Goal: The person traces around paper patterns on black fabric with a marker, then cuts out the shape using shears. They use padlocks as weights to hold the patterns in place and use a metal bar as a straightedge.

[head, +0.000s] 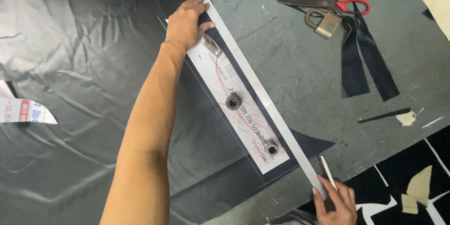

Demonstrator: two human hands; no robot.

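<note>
My left hand (185, 21) presses flat on the upper part of a long grey ruler (255, 84) that lies diagonally over dark shiny fabric (70, 65). Its fingers are spread and it grips nothing. Beside the ruler lies a white paper strip (243, 112) with red markings, held down by two round metal weights (233, 102) (272, 148) and a metal clip (212, 46). My right hand (335, 201) rests at the ruler's lower end and holds a thin white marking pencil (327, 171) against the ruler's edge.
Red-handled scissors (328, 3) and a brass padlock (324, 22) lie at the back of the scratched grey table (300, 61), with dark fabric strips (363, 61) beside them. A black stick (384, 115) lies at the right. Cream scraps (419, 187) sit at the lower right, a printed paper (23, 111) at the left.
</note>
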